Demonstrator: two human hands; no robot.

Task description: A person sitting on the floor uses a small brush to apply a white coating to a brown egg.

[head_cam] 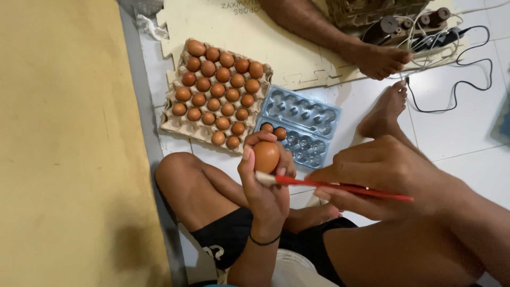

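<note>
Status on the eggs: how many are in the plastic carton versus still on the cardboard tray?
Done: two eggs sit in the clear plastic carton. In hand: left hand holds one brown egg; right hand holds a red brush at it. Left: the cardboard tray is nearly full; most carton cups are empty.

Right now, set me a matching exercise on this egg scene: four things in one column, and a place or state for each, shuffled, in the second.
Things:
1. brown egg
2. red brush
3. cardboard tray
4. clear plastic carton

Places or states:
A. lies open on the tiled floor, holding two eggs at its near corner
B. held up in the left hand
C. nearly full of brown eggs, beside the yellow mat
D. gripped by the right hand, pale tip against the egg

Pairs: 1-B, 2-D, 3-C, 4-A
</note>
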